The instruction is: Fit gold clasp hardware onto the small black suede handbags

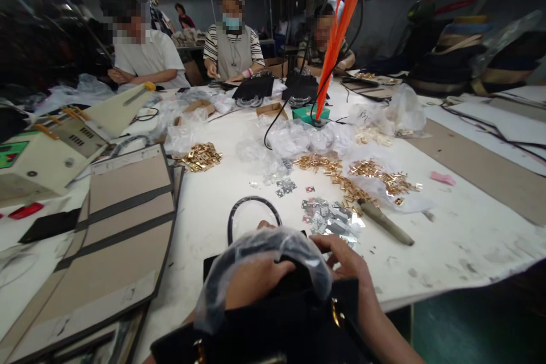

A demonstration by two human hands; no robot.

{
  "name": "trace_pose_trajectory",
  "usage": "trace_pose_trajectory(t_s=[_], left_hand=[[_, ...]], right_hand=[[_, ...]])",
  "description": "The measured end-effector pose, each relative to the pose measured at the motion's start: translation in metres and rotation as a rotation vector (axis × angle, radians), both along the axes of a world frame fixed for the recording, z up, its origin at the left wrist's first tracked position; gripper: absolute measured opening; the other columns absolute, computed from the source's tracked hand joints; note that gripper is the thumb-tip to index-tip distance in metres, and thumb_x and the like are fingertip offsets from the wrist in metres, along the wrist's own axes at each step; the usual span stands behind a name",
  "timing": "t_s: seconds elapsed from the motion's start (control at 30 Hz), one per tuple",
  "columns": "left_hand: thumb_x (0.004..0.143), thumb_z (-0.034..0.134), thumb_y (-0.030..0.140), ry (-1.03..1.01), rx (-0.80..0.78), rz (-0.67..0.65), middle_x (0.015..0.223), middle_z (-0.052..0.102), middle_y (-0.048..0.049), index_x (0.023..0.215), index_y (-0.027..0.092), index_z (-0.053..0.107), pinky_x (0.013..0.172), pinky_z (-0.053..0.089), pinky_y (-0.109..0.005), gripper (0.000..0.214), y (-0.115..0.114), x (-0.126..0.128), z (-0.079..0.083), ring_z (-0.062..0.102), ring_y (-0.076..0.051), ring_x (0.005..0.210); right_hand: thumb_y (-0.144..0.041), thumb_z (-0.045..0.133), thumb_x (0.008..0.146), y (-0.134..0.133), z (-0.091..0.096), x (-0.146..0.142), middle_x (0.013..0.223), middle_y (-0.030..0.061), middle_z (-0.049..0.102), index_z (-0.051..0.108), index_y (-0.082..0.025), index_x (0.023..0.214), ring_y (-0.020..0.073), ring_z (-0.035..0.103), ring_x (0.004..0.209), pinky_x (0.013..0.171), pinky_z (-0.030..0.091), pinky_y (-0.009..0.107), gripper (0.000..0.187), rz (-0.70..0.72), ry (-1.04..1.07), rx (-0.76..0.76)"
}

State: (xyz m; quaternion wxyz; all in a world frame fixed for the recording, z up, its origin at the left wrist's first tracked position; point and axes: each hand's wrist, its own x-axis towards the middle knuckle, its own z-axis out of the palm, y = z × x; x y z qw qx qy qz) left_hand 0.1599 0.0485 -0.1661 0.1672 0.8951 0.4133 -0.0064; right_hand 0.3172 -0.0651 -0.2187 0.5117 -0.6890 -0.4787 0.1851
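A black handbag (294, 324) with gold rings stands at the table's near edge, close to my body. Its near handle (260, 244) is wrapped in clear plastic; the far handle (255, 200) arches up behind it. My left hand (256, 278) reaches in under the near handle, closed at the bag's far upper edge, thumb inside; its other fingers are mostly hidden. At the right side of the opening, my right hand (347, 259) curls its fingers over the bag's edge. What lies inside the bag is hidden.
Silver metal plates (333, 219), gold fittings (371, 176), another gold pile (200, 157) and a wooden-looking stick (386, 222) lie ahead. Brown-and-black panels (128, 227) and a cream machine (55, 148) stand left. An orange strip (335, 40) hangs down. Several people sit or stand across the table.
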Motion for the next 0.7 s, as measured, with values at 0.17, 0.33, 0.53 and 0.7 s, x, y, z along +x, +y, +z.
trace_pose_trajectory(t_s=[0.17, 0.33, 0.53, 0.7], left_hand=[[0.084, 0.07, 0.052, 0.107, 0.087, 0.069, 0.091, 0.076, -0.0054, 0.101, 0.024, 0.059, 0.074, 0.048, -0.037, 0.034, -0.015, -0.016, 0.012, 0.074, -0.032, 0.091], [0.087, 0.069, 0.049, 0.102, 0.101, 0.091, 0.093, 0.077, -0.0032, 0.101, 0.025, 0.058, 0.074, 0.046, -0.035, 0.03, -0.027, -0.024, 0.018, 0.074, -0.03, 0.093], [0.087, 0.07, 0.048, 0.091, 0.102, 0.097, 0.095, 0.077, -0.0021, 0.101, 0.025, 0.06, 0.075, 0.045, -0.035, 0.028, -0.038, -0.028, 0.02, 0.074, -0.031, 0.095], [0.087, 0.071, 0.048, 0.092, 0.092, 0.112, 0.093, 0.077, -0.0038, 0.107, 0.025, 0.061, 0.075, 0.046, -0.035, 0.032, -0.043, -0.029, 0.023, 0.074, -0.03, 0.092]], right_hand=[[-0.027, 0.064, 0.096, -0.009, 0.002, -0.011, 0.094, 0.0015, 0.076, 0.074, -0.027, 0.108, 0.016, 0.068, 0.072, 0.067, 0.054, 0.027, 0.016, 0.055, -0.135, 0.06], [-0.024, 0.064, 0.097, -0.019, 0.007, -0.021, 0.094, 0.0009, 0.076, 0.073, -0.028, 0.111, 0.0163, 0.069, 0.076, 0.068, 0.052, 0.027, 0.018, 0.104, -0.155, 0.009], [-0.021, 0.062, 0.096, -0.029, 0.014, -0.022, 0.094, 0.0022, 0.076, 0.073, -0.026, 0.11, 0.018, 0.071, 0.079, 0.074, 0.053, 0.03, 0.018, 0.113, -0.197, -0.013], [-0.022, 0.062, 0.096, -0.035, 0.017, -0.022, 0.096, 0.0019, 0.077, 0.073, -0.027, 0.11, 0.0191, 0.073, 0.084, 0.076, 0.054, 0.03, 0.018, 0.13, -0.211, -0.037]])
